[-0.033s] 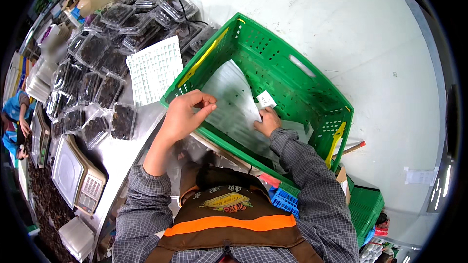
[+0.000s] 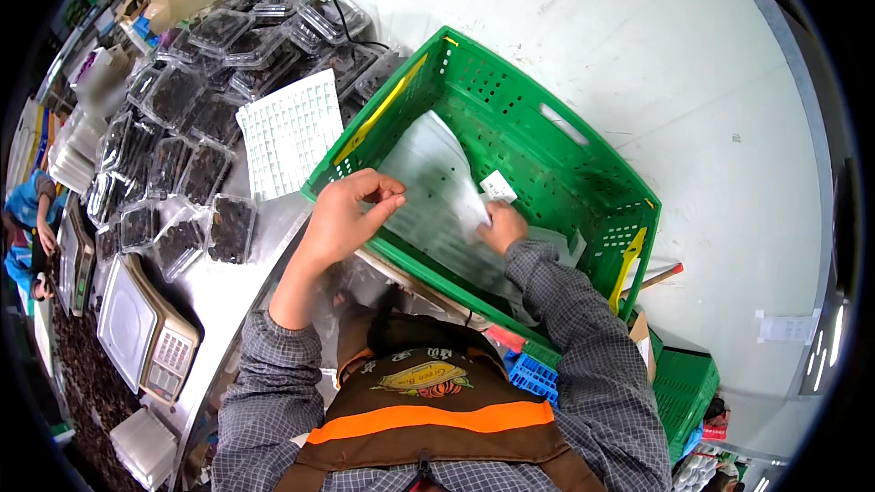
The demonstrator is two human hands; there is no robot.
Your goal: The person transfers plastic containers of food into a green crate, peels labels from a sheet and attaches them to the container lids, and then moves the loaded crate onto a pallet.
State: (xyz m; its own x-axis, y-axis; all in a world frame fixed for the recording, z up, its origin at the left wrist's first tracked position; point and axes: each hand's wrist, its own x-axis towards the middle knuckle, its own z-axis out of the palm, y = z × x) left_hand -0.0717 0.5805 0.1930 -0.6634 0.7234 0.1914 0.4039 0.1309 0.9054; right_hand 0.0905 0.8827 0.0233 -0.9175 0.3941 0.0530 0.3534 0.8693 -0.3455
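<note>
A green plastic crate (image 2: 510,96) with yellow handles stands in front of me, and a pale, wrinkled plastic sheet (image 2: 428,159) lies in it. Inside the crate, my right hand (image 2: 503,228) is closed on the sheet's edge. A small white paper tag (image 2: 498,186) with print rests just beyond those fingers. My left hand (image 2: 342,219) hovers over the crate's near left rim. Its thumb and forefinger curl toward each other, and whatever they may hold is too small to make out.
Left of the crate are a white sheet of labels (image 2: 292,132) and many clear boxes (image 2: 182,91) of dark pieces on a metal table (image 2: 228,296). A scale (image 2: 150,328) sits nearer. Another person's arm (image 2: 44,214) shows far left. A second green crate (image 2: 684,392) stands lower right.
My right hand has shifted very slightly to the right along with the sheet's edge. The left hand stays where it was.
</note>
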